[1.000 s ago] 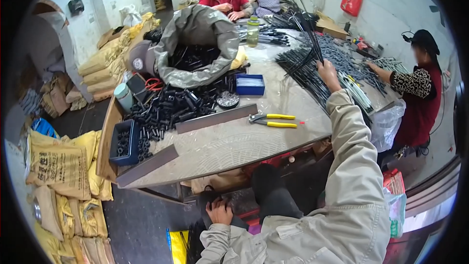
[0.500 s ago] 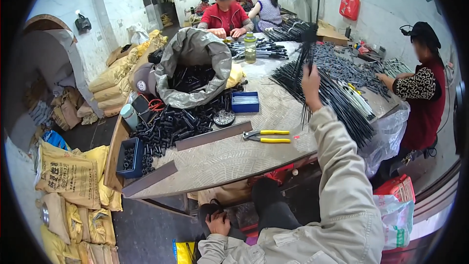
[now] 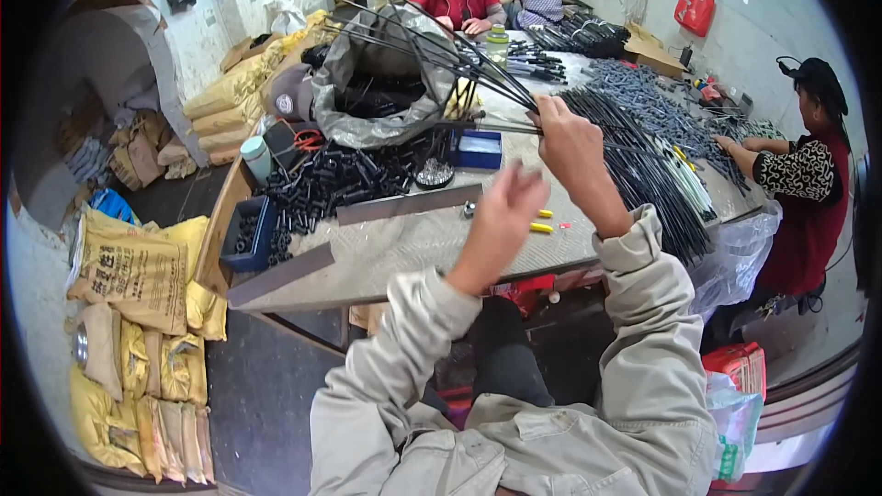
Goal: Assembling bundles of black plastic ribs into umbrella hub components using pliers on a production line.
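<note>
A bundle of long thin black rods is gripped in my right hand, raised over the table. The rods fan out toward the upper left, across the grey sack. My left hand is up below and left of it, apart from the rods and smeared by motion. Behind my left hand lie yellow-handled cutting pliers, partly covered. To the right of my right hand, a large heap of similar black rods rests on the table.
Black tubular parts spread beside the open grey sack. A blue box, a dish of small shiny pieces and a bottle stand on the table. Co-workers sit at the far side and right. Yellow sacks are stacked at left.
My right hand has swung left and nearer with the rods, which tilted from upright to pointing upper left. My left hand has risen from my lap to above the table's front edge.
</note>
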Demonstrator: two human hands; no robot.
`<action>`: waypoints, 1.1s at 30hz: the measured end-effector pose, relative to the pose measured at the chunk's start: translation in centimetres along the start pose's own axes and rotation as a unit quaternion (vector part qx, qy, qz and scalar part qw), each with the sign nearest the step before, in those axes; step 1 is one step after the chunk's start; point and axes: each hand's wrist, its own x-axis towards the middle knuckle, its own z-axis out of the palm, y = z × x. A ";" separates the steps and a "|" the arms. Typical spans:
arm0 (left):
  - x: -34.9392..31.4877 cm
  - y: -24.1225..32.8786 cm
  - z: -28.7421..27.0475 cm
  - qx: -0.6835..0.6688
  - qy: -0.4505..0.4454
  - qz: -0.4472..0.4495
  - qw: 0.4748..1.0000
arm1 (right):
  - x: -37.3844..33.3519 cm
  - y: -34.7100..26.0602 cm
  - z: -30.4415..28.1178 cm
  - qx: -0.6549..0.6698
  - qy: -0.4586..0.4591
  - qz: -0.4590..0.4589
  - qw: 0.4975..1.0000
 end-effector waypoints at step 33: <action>0.9 4.7 -7.5 -0.136 -0.153 -0.185 0.961 | -10.7 -8.5 1.4 0.803 -0.080 0.155 0.570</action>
